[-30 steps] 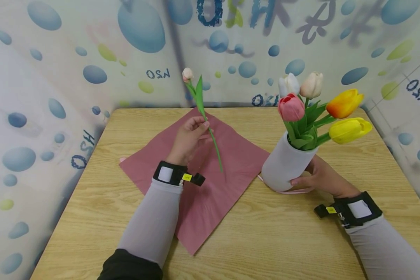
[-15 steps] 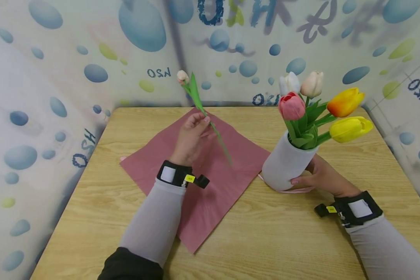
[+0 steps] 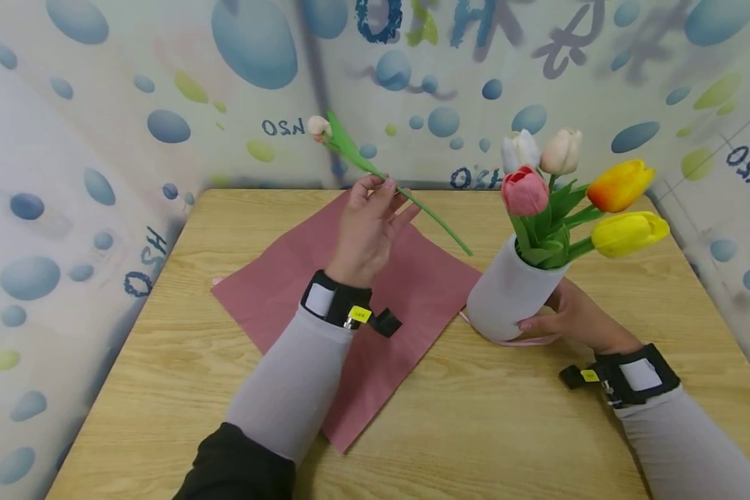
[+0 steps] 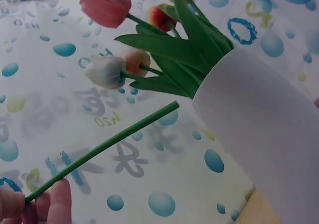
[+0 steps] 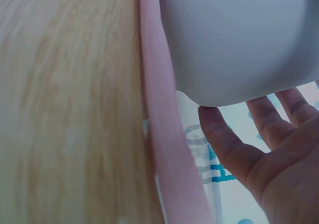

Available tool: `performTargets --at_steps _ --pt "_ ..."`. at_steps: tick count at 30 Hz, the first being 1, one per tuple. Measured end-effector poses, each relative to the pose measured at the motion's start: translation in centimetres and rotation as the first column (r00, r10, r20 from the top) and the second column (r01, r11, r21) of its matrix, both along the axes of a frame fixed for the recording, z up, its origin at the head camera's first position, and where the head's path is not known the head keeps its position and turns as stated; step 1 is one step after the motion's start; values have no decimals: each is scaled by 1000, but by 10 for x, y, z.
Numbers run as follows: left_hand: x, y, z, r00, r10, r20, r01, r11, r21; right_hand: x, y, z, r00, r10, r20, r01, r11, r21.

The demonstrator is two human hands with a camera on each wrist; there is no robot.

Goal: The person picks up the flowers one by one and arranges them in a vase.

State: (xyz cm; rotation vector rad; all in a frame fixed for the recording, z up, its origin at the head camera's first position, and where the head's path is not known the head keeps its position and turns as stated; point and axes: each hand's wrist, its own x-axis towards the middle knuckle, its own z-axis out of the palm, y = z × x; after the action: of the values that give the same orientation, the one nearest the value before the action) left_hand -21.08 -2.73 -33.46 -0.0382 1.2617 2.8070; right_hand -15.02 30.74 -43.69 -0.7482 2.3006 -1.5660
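Observation:
My left hand (image 3: pixel 370 232) pinches the green stem of a single pale pink tulip (image 3: pixel 344 142) between thumb and fingers, above the wrapping paper. The bloom points up and left, and the bare stem end slants right toward the vase; in the left wrist view the stem (image 4: pixel 104 144) ends just short of the vase rim. A white vase (image 3: pixel 509 295) holds several tulips: white, cream, pink, orange-yellow and yellow (image 3: pixel 628 234). Low on its right side my right hand (image 3: pixel 584 319) grips it, thumb in front, other fingers partly hidden behind. The right wrist view shows fingertips (image 5: pixel 212 117) touching the vase.
A dusty-pink sheet of wrapping paper (image 3: pixel 344 361) lies flat on the wooden table (image 3: pixel 475 423), left of the vase. Pink ribbon (image 3: pixel 531 342) lies by the vase's foot. A patterned backdrop (image 3: pixel 225 125) stands along the table's back and sides.
My left hand has moved right and away from me with the tulip. The stem has swung from nearly upright to a slant, its lower end now nearer the vase. The right hand stays put.

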Motion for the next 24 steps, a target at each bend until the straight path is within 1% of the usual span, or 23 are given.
performTargets --at_steps 4,9,11,14,18,20,24 --pt "1 19 11 1000 11 -29 -10 1000 21 1 1 -1 1000 -10 4 10 1000 -2" --pt "2 36 18 998 10 -60 -10 1000 15 2 1 -3 1000 -13 9 13 1000 -4" --pt "4 41 20 997 15 -77 -15 1000 2 1 1 -4 1000 -9 8 9 1000 -10" --pt "6 47 22 993 21 -118 -27 999 -45 1 1 -5 1000 -1 -1 1 1000 -15" --pt "11 52 23 979 14 -203 -42 990 -137 1 0 -4 1000 -13 5 13 1000 -12" --pt "13 54 24 970 10 -242 -52 985 -167 1 0 -3 1000 -18 13 18 1000 -8" --pt "16 58 28 945 0 -328 -75 974 -216 2 0 -2 999 -23 23 24 1000 -3"
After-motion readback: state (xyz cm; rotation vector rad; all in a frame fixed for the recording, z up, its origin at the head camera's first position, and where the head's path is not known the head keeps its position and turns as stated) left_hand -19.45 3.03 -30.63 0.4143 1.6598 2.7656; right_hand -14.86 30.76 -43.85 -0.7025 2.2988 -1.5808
